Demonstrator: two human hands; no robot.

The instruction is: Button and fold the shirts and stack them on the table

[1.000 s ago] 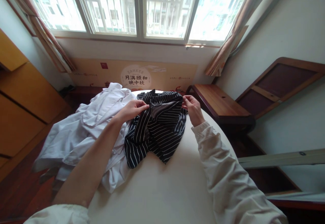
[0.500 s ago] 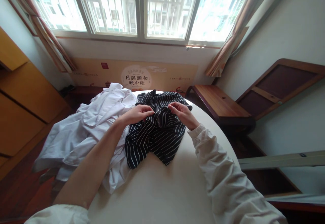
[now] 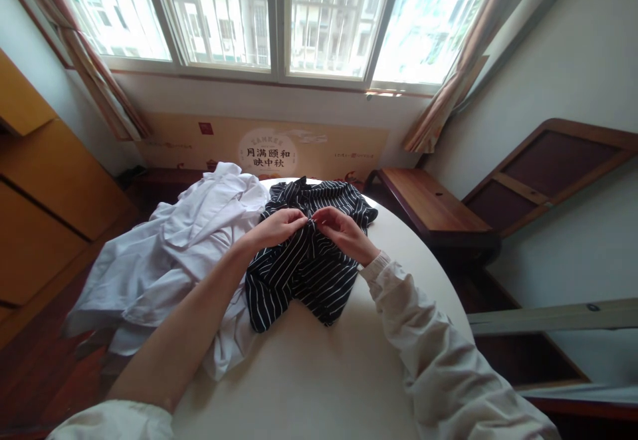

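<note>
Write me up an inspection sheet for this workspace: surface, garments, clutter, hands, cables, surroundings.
Surface: pale table, rounded edge on the right.
Job's things: black-and-white striped garment, lying rumpled on the table.
Clutter: heap of white cloth, bunched to the left of the striped garment.
Left hand: pinching the striped garment, forearm bare.
Right hand: pinching it too, fingertips close to the left hand's; sleeve down to the wrist.
Cables: nothing seen.
Surroundings: window ahead, printed banner below it, wooden-topped furniture at right.
</note>
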